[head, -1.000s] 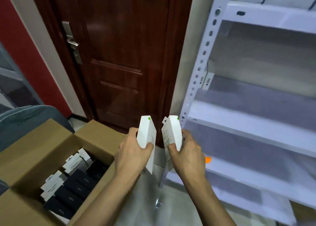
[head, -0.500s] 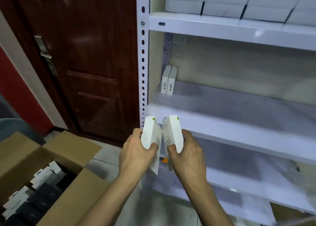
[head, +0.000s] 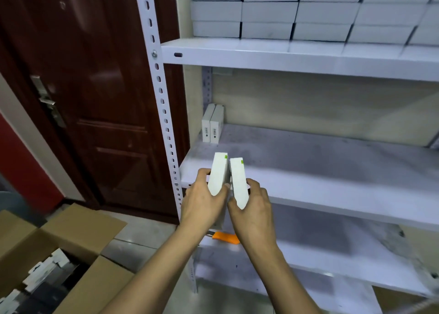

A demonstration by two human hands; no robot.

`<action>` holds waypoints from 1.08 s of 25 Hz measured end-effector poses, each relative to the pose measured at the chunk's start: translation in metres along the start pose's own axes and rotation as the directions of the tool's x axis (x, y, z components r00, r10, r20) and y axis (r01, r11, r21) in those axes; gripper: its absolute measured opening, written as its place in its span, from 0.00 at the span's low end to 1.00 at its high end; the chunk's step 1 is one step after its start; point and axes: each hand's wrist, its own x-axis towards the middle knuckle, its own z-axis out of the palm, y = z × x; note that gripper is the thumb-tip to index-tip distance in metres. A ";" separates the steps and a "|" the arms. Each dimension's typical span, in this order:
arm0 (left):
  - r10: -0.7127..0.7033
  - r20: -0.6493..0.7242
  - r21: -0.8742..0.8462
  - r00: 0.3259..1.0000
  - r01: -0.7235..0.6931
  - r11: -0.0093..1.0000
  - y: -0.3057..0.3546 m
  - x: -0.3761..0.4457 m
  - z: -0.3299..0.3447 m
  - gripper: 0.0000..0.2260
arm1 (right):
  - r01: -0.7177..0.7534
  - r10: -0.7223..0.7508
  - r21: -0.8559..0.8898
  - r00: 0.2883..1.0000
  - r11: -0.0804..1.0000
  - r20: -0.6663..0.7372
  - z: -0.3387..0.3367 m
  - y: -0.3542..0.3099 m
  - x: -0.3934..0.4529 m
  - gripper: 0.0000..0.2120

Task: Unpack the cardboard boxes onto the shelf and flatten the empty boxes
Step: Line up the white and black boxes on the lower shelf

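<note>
White shelf [head: 308,187], hands gripping two boxes [head: 228,178]

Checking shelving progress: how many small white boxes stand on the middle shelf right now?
2: a pair of white boxes upright in the back-left corner of the middle shelf. Two more are in hand, not yet shelved.

The cardboard box [head: 71,254] runs off the bottom-left corner, so its full contents cannot be seen. The print on the two small white boxes [head: 212,127] standing at the back of the middle shelf [head: 308,190] is too small to read. The stacked white boxes [head: 297,12] above are cut by the top edge. An orange object [head: 225,238] lies partly hidden behind the wrists.
</note>
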 end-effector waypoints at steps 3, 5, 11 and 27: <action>-0.016 0.038 -0.049 0.999 0.018 0.999 0.002 0.011 0.014 0.17 | -0.051 0.050 0.082 0.999 0.995 0.023 0.000 0.006 0.013 0.21; -0.039 0.057 -0.080 0.998 0.044 0.996 0.003 0.014 0.020 0.17 | -0.056 0.053 0.119 0.998 0.991 0.026 -0.001 0.011 0.019 0.21; -0.058 0.109 -0.221 0.992 0.081 0.972 -0.003 0.031 0.028 0.15 | -0.075 0.053 0.266 0.995 0.961 0.088 0.001 0.018 0.037 0.18; -0.027 0.145 -0.538 0.989 0.102 0.837 -0.027 0.053 0.033 0.14 | -0.171 0.112 0.438 0.981 0.883 0.157 0.018 0.023 0.057 0.15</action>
